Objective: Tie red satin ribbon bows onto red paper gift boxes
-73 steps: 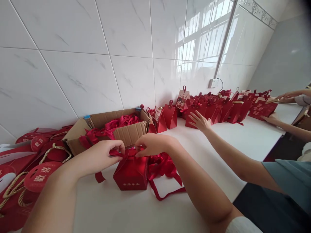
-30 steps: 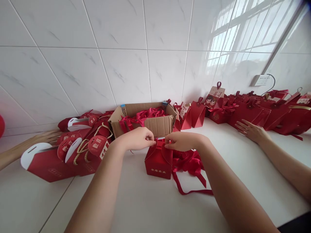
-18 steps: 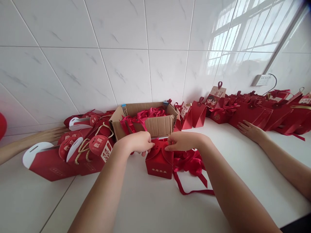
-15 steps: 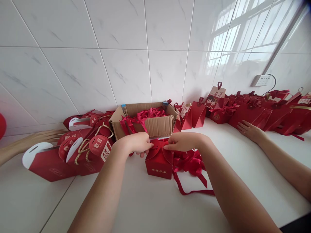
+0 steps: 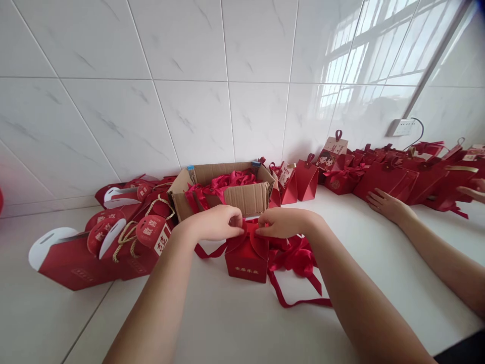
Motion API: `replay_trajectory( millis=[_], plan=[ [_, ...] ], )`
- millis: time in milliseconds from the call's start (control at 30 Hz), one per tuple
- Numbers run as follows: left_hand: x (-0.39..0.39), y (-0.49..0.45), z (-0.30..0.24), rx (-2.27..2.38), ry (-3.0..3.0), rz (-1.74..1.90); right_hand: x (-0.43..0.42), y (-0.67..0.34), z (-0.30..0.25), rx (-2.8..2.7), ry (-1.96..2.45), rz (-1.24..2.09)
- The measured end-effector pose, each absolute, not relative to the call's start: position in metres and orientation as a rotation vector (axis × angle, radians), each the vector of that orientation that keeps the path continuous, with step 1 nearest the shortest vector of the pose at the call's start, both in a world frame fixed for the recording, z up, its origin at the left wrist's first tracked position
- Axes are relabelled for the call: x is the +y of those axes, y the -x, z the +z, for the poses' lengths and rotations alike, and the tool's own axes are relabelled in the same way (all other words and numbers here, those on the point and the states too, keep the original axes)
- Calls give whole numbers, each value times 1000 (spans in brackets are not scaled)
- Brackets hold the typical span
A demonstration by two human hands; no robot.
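Observation:
A small red gift box (image 5: 247, 264) with gold lettering on its front stands upright on the white counter, its curved top flaps drawn together. My left hand (image 5: 216, 222) is closed, thumb and fingertips pinching the top flap at the left. Opposite it, my right hand (image 5: 287, 223) pinches the right side of the same top; its other fingers are partly hidden behind the box. A red ribbon (image 5: 212, 253) trails out to the left below my left hand. Beside the box on the right lies a heap of red satin ribbon (image 5: 297, 257).
Behind my hands stands a cardboard box (image 5: 248, 198) holding red ribbons. Red bags with rope handles (image 5: 81, 265) crowd the left. Many red gift boxes (image 5: 386, 179) line the wall at right, where another person's hand (image 5: 388, 205) rests; a further hand (image 5: 473, 191) shows at the edge.
My left hand has moved slightly right onto the box top, and more ribbon shows left of the box. Another person's arm has left the far left; a hand has appeared at the right edge.

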State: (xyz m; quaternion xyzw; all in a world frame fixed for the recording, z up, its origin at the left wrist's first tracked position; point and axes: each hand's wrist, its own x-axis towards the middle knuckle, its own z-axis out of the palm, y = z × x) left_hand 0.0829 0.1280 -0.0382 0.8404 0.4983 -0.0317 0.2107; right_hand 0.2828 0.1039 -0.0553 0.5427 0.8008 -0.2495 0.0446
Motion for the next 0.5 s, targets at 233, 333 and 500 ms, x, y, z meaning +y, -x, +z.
replay_trajectory(
  millis=[233,333,500],
  plan=[
    [134,-84,-44,1318,-2389,5,103,-282,-47,2505,-1579,-752],
    [141,-85,-48,1263,-2400,100,103,-284,-45,2537,-1585,-739],
    [146,-86,-56,1296,-2360,220,102,-285,-43,2541,-1628,-708]
  ],
)
